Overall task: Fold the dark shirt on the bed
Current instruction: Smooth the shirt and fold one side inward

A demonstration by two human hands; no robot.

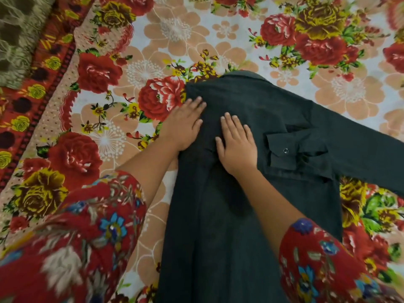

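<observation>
Head view: left hand (183,125) and right hand (237,147), fingers straight, flat on dark shirt (251,101) over floral bedsheet (196,36).

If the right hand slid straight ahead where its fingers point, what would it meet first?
The right hand would meet only more dark shirt, then its collar, likely, then flowered bedsheet.

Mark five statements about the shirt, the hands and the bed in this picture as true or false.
1. The left hand and right hand press flat on the dark shirt. True.
2. The right hand pinches the cuff. False: the cuff lies beside it, untouched.
3. One sleeve stretches out to the right over the bedsheet. True.
4. The shirt is folded into a small square. False: its body lies at full length.
5. The bedsheet is plain white. False: it is floral.
</observation>
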